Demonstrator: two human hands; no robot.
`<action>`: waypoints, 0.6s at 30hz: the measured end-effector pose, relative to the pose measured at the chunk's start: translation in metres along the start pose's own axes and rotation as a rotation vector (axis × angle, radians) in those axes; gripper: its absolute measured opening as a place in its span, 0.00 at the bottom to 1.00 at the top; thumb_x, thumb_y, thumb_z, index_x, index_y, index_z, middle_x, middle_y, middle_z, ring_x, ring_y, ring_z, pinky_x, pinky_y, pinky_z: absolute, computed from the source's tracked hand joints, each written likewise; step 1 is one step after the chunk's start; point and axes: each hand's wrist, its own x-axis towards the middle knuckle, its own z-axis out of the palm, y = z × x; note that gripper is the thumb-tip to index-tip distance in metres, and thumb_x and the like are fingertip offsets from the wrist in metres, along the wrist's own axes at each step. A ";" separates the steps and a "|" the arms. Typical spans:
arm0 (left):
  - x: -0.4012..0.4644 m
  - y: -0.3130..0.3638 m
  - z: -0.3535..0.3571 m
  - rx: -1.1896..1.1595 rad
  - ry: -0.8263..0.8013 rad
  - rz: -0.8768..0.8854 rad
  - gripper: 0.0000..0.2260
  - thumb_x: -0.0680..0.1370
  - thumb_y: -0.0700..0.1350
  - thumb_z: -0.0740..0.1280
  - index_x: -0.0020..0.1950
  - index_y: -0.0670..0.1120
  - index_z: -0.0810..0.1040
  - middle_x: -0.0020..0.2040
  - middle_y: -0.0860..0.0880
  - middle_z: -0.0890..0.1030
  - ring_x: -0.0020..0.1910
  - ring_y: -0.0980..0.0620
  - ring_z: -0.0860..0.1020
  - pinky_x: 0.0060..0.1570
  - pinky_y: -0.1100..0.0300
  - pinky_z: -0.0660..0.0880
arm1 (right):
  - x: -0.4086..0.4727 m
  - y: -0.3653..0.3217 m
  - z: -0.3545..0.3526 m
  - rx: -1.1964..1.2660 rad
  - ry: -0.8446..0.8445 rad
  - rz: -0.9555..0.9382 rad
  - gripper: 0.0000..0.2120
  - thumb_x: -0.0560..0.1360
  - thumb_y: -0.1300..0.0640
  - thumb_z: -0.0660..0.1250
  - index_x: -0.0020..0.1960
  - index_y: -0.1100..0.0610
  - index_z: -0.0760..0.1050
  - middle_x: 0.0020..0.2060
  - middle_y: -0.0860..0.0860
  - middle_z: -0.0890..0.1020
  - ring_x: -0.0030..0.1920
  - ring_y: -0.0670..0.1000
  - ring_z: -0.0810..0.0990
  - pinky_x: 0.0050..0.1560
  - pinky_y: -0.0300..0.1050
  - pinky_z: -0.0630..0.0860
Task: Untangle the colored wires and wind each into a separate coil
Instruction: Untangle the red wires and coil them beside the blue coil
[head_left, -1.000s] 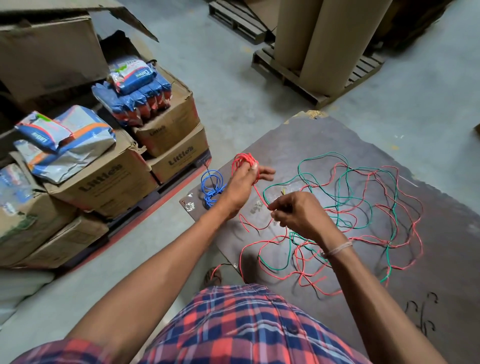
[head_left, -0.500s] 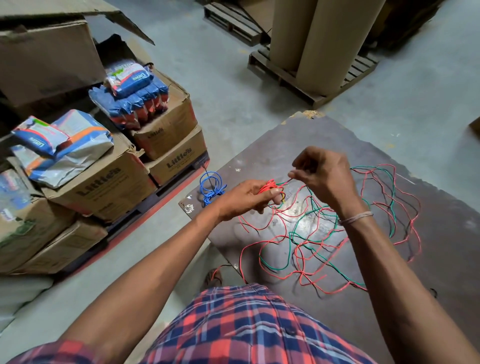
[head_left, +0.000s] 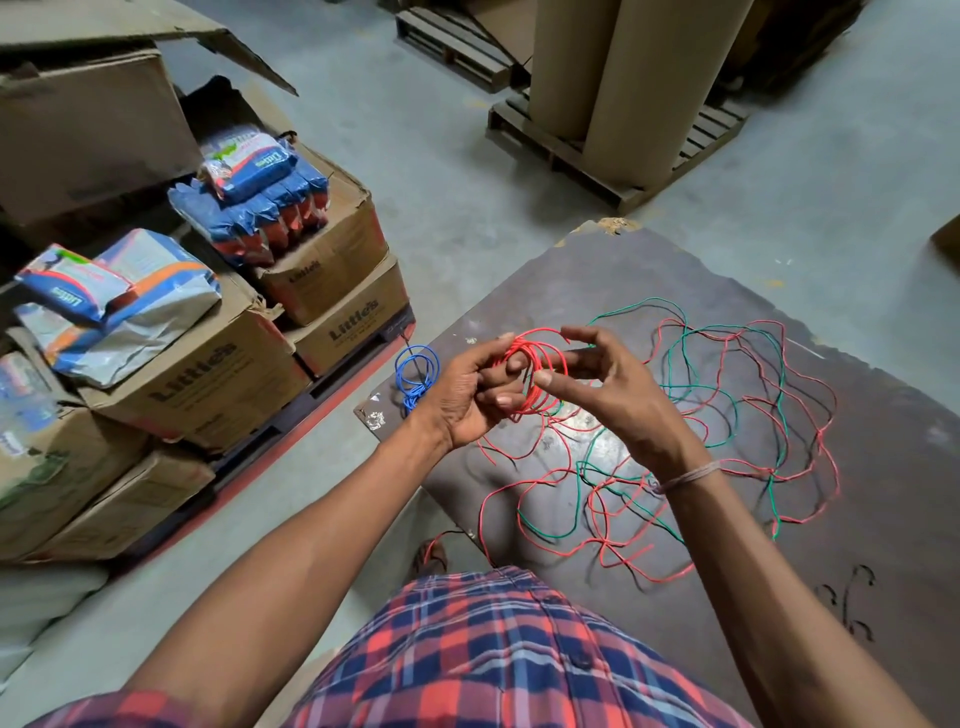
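I see the left hand gripping a small red coil with its fingers curled through the loops, while the right hand pinches the same coil's far side between thumb and fingers. Red wire trails from the coil down into the loose red and green tangle spread on the dark board beneath and right of both hands. A finished blue coil lies at the board's left edge, apart from the tangle.
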 end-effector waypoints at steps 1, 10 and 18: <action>0.000 0.000 0.002 0.003 0.007 -0.014 0.17 0.84 0.48 0.60 0.37 0.42 0.74 0.24 0.54 0.52 0.22 0.56 0.50 0.25 0.66 0.61 | 0.000 0.000 0.001 -0.002 0.002 0.000 0.35 0.67 0.50 0.82 0.70 0.51 0.71 0.55 0.53 0.86 0.57 0.51 0.84 0.56 0.44 0.80; -0.003 0.006 0.012 0.079 -0.011 -0.095 0.16 0.83 0.48 0.60 0.38 0.42 0.72 0.24 0.54 0.51 0.23 0.55 0.51 0.26 0.65 0.57 | 0.003 0.002 -0.003 0.200 -0.063 0.025 0.39 0.67 0.61 0.79 0.74 0.55 0.66 0.52 0.63 0.85 0.50 0.54 0.84 0.58 0.47 0.78; -0.001 0.008 0.015 0.175 0.074 -0.119 0.17 0.83 0.48 0.60 0.39 0.41 0.74 0.24 0.54 0.53 0.24 0.55 0.51 0.25 0.66 0.61 | 0.002 0.009 0.003 0.219 -0.048 0.032 0.35 0.72 0.68 0.75 0.74 0.57 0.64 0.42 0.52 0.86 0.45 0.51 0.84 0.55 0.44 0.77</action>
